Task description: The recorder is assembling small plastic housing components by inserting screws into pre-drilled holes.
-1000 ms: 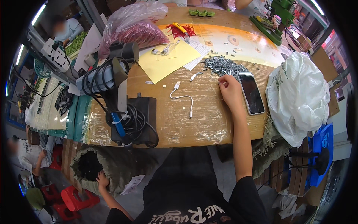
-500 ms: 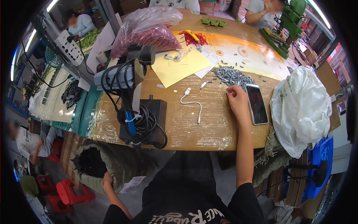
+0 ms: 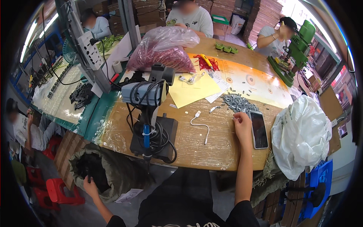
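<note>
My left hand (image 3: 90, 186) is at the mouth of an olive cloth sack (image 3: 124, 172) beside the table, its fingers closed on a small black piece (image 3: 89, 177). Dark contents (image 3: 99, 166) fill the sack's opening; their kind is hard to make out. On the table, my right hand (image 3: 242, 126) rests with fingers pinched; whatever is in them is too small to name. Just beyond it lies a heap of small grey metal pieces (image 3: 238, 103). A phone (image 3: 259, 130) lies right of that hand, and a short white USB cable (image 3: 200, 125) lies to its left.
A black box with coiled cables (image 3: 159, 138) and a blue-grey device (image 3: 140, 94) stand at the table's left. Yellow paper (image 3: 194, 90), a bag of pink pieces (image 3: 162, 53) and a green press (image 3: 298, 53) are farther back. A white plastic bag (image 3: 300, 136) bulges at right. Co-workers sit around.
My left hand has moved from the sack's right rim into its opening and now pinches a black piece. The view has shifted; my right hand stays by the grey heap.
</note>
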A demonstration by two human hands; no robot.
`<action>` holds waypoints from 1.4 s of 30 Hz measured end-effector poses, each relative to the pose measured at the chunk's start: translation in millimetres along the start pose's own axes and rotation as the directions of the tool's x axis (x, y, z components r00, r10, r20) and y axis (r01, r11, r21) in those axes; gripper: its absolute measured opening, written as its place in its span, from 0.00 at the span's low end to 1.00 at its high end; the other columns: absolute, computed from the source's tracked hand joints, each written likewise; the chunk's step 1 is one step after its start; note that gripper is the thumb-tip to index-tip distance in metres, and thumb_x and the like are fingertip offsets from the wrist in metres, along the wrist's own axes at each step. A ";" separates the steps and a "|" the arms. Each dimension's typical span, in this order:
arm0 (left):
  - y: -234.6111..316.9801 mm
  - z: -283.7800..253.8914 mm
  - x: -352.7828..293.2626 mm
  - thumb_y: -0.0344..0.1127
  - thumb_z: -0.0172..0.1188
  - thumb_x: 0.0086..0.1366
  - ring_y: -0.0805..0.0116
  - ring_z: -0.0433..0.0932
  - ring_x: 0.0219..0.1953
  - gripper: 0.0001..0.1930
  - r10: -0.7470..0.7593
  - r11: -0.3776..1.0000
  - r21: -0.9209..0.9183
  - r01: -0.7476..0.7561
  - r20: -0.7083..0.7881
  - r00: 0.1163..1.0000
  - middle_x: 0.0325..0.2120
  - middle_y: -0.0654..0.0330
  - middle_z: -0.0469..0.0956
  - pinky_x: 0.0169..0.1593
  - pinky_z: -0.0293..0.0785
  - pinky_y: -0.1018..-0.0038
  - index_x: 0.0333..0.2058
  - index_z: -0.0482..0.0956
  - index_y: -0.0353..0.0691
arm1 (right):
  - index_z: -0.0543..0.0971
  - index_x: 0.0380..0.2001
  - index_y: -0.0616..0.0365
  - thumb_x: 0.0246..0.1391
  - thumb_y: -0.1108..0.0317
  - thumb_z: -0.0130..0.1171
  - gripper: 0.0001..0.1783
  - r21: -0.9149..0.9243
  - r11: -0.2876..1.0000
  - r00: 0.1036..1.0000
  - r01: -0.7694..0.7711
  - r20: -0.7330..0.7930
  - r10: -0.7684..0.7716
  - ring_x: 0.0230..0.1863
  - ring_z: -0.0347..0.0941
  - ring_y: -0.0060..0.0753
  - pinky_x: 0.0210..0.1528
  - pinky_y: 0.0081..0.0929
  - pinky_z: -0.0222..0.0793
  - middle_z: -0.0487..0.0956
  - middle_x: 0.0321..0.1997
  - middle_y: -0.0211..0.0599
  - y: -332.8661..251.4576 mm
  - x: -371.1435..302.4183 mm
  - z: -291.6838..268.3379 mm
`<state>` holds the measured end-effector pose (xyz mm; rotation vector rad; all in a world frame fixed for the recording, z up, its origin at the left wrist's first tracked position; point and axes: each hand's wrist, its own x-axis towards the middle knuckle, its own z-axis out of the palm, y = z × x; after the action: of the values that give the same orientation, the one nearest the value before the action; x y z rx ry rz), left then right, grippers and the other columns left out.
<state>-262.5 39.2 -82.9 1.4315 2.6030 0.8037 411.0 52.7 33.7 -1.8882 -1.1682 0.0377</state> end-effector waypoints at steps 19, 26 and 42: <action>341.9 -5.2 -252.8 0.21 0.45 0.54 0.73 0.71 0.26 0.18 0.907 0.262 -0.576 0.775 0.421 0.006 0.37 0.53 0.69 0.34 0.71 0.76 0.44 0.56 0.36 | 0.70 0.26 0.63 0.38 0.82 0.45 0.09 -0.589 0.778 0.976 0.219 0.147 -0.164 0.33 0.66 0.50 0.36 0.40 0.63 0.70 0.30 0.47 -33.3 -18.8 -8.0; 383.6 28.3 -254.0 0.23 0.44 0.58 0.67 0.73 0.34 0.15 0.851 0.240 -0.693 0.680 0.487 0.195 0.39 0.48 0.69 0.39 0.73 0.71 0.44 0.55 0.36 | 0.75 0.30 0.60 0.38 0.82 0.53 0.11 -0.168 0.974 0.951 0.154 0.292 -0.100 0.26 0.70 0.32 0.32 0.24 0.65 0.73 0.26 0.36 -23.5 -43.9 -26.9; 371.8 25.8 -269.6 0.24 0.52 0.54 0.74 0.74 0.29 0.16 0.789 0.462 -0.845 0.267 0.530 0.310 0.27 0.56 0.75 0.34 0.69 0.79 0.43 0.66 0.31 | 0.69 0.44 0.66 0.40 0.86 0.53 0.22 0.727 0.643 0.947 -0.239 0.320 -0.009 0.36 0.71 0.24 0.38 0.17 0.67 0.74 0.32 0.37 -21.4 -77.7 -37.8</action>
<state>183.6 -6.3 19.2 1.3620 0.7169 0.7350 369.5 -25.7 40.6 -1.1926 -0.9842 0.8022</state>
